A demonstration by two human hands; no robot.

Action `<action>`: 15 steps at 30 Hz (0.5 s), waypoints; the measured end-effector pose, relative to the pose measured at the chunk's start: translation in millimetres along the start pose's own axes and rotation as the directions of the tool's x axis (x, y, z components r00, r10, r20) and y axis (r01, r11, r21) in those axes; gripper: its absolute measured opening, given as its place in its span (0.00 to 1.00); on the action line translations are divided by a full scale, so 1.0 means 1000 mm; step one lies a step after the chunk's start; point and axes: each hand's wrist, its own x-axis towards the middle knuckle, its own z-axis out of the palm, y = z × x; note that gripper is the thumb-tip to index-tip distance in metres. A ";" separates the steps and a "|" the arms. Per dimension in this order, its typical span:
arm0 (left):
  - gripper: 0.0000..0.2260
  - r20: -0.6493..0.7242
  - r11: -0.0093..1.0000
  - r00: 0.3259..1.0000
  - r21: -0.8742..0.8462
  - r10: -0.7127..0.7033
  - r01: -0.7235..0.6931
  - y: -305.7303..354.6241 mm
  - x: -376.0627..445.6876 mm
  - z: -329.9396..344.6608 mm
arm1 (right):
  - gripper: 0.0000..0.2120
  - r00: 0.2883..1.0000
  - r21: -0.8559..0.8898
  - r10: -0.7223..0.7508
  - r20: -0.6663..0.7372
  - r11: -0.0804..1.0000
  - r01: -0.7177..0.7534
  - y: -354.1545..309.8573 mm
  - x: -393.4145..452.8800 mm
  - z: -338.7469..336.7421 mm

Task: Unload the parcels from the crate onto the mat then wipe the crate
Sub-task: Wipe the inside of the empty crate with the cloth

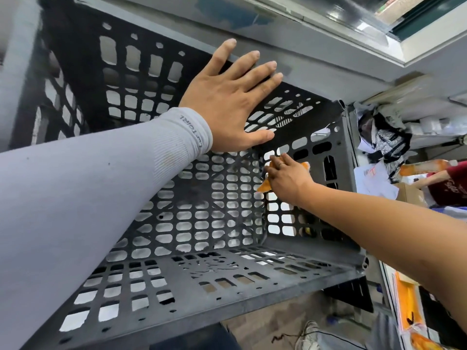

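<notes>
Crate (202, 210) empty, so unloading's done; I'm mid-wipe. Left hand (232, 97) spread flat on far rim, right hand (288, 178) presses orange cloth (264, 186) at inner corner.

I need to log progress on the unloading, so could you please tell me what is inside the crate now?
No parcels show inside the crate. The right hand presses an orange cloth into its far corner. The left hand and its grey sleeve hide part of the interior.

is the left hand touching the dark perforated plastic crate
Touching. In the head view the left hand lies flat with straight fingers against the wall of the dark perforated plastic crate, fingertips over its top rim, with no gap showing.
</notes>
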 end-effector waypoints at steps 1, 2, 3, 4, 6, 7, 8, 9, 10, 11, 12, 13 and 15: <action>0.44 -0.003 1.000 1.000 0.003 -0.002 0.002 0.000 0.000 0.000 | 0.26 1.000 0.007 0.014 -0.015 1.000 -0.014 -0.001 0.001 -0.003; 0.44 -0.005 1.000 1.000 0.009 -0.003 0.003 0.000 0.000 0.000 | 0.26 0.999 0.009 0.037 -0.041 0.999 -0.036 -0.002 0.003 -0.006; 0.44 -0.008 1.000 1.000 0.013 -0.002 0.002 -0.001 0.000 0.001 | 0.26 0.995 0.006 0.063 -0.083 0.998 -0.063 0.000 0.007 -0.009; 0.43 -0.013 1.000 1.000 0.017 0.000 0.000 0.000 0.000 0.002 | 0.27 0.988 0.008 0.088 -0.130 0.996 -0.088 0.006 0.012 -0.012; 0.44 -0.022 0.999 1.000 0.032 -0.001 0.001 0.000 -0.001 0.004 | 0.28 0.973 0.011 0.112 -0.203 0.994 -0.112 0.018 0.024 -0.020; 0.44 -0.022 0.999 1.000 0.035 -0.002 0.003 0.000 -0.001 0.004 | 0.28 0.974 0.013 0.100 -0.202 0.995 -0.099 0.022 0.029 -0.022; 0.44 -0.019 0.999 1.000 0.034 -0.001 0.001 0.000 0.000 0.003 | 0.27 0.983 0.021 0.081 -0.166 0.997 -0.079 0.023 0.029 -0.022; 0.44 -0.015 0.999 1.000 0.032 0.003 -0.002 0.000 0.001 0.003 | 0.26 0.993 0.025 0.060 -0.106 0.998 -0.058 0.019 0.027 -0.018; 0.44 -0.013 1.000 1.000 0.029 0.006 -0.005 0.000 0.001 0.003 | 0.25 0.998 0.028 0.043 -0.037 0.999 -0.042 0.012 0.023 -0.012; 0.44 -0.014 1.000 1.000 0.029 0.009 -0.009 0.000 0.001 0.003 | 0.25 1.000 0.021 0.022 0.016 1.000 -0.022 0.005 0.017 -0.007; 0.44 -0.015 0.999 1.000 0.035 0.011 -0.010 0.000 0.000 0.003 | 0.26 0.999 0.013 -0.001 0.045 1.000 0.000 -0.003 0.012 -0.002; 0.44 -0.015 0.999 1.000 0.042 0.012 -0.011 0.000 -0.001 0.003 | 0.26 0.998 0.010 -0.025 0.055 1.000 0.024 -0.009 0.006 -0.001; 0.44 -0.014 0.999 1.000 0.037 0.014 -0.013 0.000 0.000 0.003 | 0.25 0.997 0.044 -0.060 0.057 0.997 0.058 -0.019 0.001 0.005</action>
